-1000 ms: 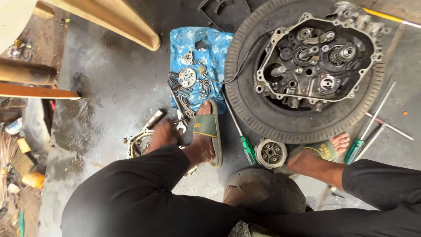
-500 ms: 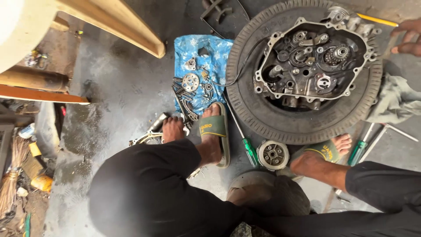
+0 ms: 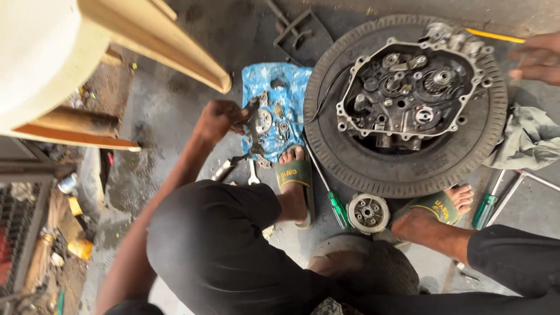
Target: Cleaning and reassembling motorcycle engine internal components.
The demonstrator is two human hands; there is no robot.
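On the concrete floor (image 3: 175, 111), a tyre (image 3: 373, 169) cradles an opened engine case (image 3: 408, 93). Just left of it lies a blue plastic sheet (image 3: 274, 81) strewn with small parts. Over its left edge the left hand (image 3: 219, 119) has fingers clenched around a dark metal part (image 3: 252, 116). The right hand (image 3: 539, 58) hovers at the tyre's upper right; its grip cannot be told.

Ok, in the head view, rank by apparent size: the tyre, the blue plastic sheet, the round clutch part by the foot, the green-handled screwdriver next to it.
1. Tyre
2. Blue plastic sheet
3 and 4. Green-handled screwdriver and round clutch part: unsure; the screwdriver is longer but thin, the part wider.
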